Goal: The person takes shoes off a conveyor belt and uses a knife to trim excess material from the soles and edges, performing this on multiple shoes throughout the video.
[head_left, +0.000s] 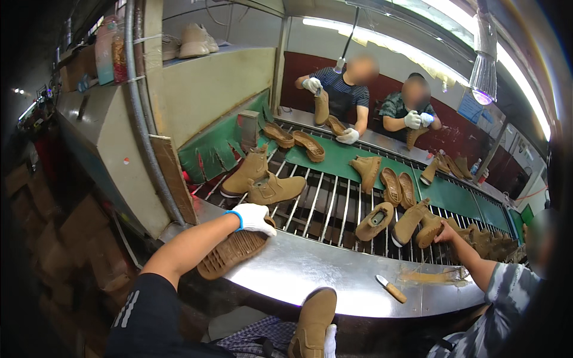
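Observation:
My left hand [253,219], in a white knitted glove with a blue band at the wrist, grips a brown shoe sole [231,255] by its upper end. The sole's ridged tread faces me, over the left end of the steel ledge [286,274]. Low in the middle, a tan ankle boot [314,319] is held upright close to my lap. My right hand [330,341], also gloved in white, shows only in part along the boot's right side; its fingers are mostly hidden. Just beyond my left hand, two tan boots [276,190] rest on the rollers.
A knife [392,290] with a wooden handle lies on the ledge. The roller conveyor [325,206] carries several boots and loose soles [399,187]. Two people across it handle boots; at right a co-worker's bare hand [444,231] touches a boot. A metal post [143,119] stands at left.

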Motion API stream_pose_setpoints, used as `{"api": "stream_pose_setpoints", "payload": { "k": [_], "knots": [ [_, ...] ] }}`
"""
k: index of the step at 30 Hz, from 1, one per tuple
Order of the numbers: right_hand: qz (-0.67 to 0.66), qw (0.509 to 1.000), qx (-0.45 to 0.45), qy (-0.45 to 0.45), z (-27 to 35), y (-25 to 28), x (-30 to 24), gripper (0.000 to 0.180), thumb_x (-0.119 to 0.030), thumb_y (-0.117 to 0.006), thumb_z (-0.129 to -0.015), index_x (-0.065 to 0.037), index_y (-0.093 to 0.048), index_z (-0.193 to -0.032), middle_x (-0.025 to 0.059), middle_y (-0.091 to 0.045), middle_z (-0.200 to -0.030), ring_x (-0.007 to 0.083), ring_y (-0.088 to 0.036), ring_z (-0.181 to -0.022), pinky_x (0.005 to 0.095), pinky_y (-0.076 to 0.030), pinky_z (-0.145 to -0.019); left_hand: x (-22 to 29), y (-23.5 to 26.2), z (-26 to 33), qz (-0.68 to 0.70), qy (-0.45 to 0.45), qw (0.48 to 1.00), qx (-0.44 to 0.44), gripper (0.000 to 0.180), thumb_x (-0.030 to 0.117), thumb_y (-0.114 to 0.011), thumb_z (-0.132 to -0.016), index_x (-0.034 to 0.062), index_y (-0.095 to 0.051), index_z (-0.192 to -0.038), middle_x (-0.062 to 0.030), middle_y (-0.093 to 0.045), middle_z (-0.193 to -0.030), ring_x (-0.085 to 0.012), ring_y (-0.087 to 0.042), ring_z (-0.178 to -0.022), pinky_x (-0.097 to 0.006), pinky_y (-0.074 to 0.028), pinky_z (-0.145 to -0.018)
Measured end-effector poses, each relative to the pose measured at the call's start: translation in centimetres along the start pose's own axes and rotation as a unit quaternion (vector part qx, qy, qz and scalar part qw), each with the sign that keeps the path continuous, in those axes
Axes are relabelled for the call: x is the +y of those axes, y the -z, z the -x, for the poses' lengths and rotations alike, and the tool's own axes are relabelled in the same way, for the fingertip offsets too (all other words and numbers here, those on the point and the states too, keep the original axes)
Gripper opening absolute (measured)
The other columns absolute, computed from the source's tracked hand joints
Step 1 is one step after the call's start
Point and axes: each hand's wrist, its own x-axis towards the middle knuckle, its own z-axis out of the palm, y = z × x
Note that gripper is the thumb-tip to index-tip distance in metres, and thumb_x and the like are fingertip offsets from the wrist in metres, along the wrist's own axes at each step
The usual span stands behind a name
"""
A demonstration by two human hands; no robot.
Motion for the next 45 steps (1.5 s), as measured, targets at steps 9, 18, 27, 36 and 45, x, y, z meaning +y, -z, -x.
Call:
{"api": "stream_pose_setpoints", "payload": {
  "k": [9, 18, 27, 36, 45],
  "knots": [
    [-0.207, 0.964, -0.165, -0.013, 4.3, -2.2, -3.6, 0.096, -0.086, -0.045, -0.097, -0.007, -0.055, -0.15, 0.0183, -0.069, -0.13, 0.0332, -0.068, -0.114, 0.0475, -0.058, -0.096, 9.7, 0.9, 11.3, 0.255, -0.222, 0.941, 0.018, 0.077, 0.051, -0.08, -0.091, 0.0075, -0.054, -0.15, -0.0215, -0.069, -0.137, -0.0368, -0.068, -0.125, -0.043, -0.053, -0.11],
    [-0.207, 0.978, -0.014, 0.006, 11.8, 1.8, 2.4, 0.101, -0.088, -0.048, -0.096, -0.007, -0.05, -0.157, 0.0166, -0.063, -0.145, 0.0324, -0.065, -0.126, 0.0447, -0.057, -0.105, 17.5, -15.2, 10.5, 0.401, -0.419, 0.798, -0.163, 0.062, 0.035, -0.077, -0.093, 0.0066, -0.061, -0.146, -0.0232, -0.053, -0.158, -0.0372, -0.049, -0.148, -0.051, -0.038, -0.124],
    [0.044, 0.999, 0.013, 0.001, 11.3, 2.1, 5.8, 0.065, -0.047, -0.043, -0.107, 0.005, -0.059, -0.144, 0.021, -0.074, -0.123, 0.0296, -0.075, -0.11, 0.0409, -0.064, -0.092, 17.0, -20.1, 7.6, 0.796, -0.141, 0.434, -0.396, 0.023, 0.018, -0.063, -0.106, 0.0007, -0.06, -0.122, -0.0277, -0.063, -0.144, -0.0389, -0.059, -0.137, -0.051, -0.049, -0.12],
    [0.077, 0.996, -0.005, -0.044, 12.1, 1.1, 5.7, 0.067, -0.049, -0.043, -0.112, 0.006, -0.057, -0.147, 0.0179, -0.072, -0.134, 0.0234, -0.07, -0.119, 0.0358, -0.057, -0.1, 15.1, -22.4, 8.9, 0.829, -0.085, 0.408, -0.373, 0.038, 0.028, -0.056, -0.108, -0.0026, -0.068, -0.128, -0.0276, -0.062, -0.147, -0.0492, -0.061, -0.133, -0.059, -0.048, -0.119],
    [0.081, 0.996, 0.001, -0.031, 13.9, 2.1, 6.9, 0.071, -0.053, -0.042, -0.114, 0.006, -0.054, -0.152, 0.016, -0.069, -0.14, 0.0215, -0.066, -0.125, 0.0346, -0.053, -0.105, 16.6, -22.6, 10.1, 0.798, -0.023, 0.459, -0.39, 0.052, 0.029, -0.053, -0.11, -0.0045, -0.055, -0.15, -0.0282, -0.056, -0.155, -0.0475, -0.055, -0.142, -0.058, -0.047, -0.121]
  ]
}}
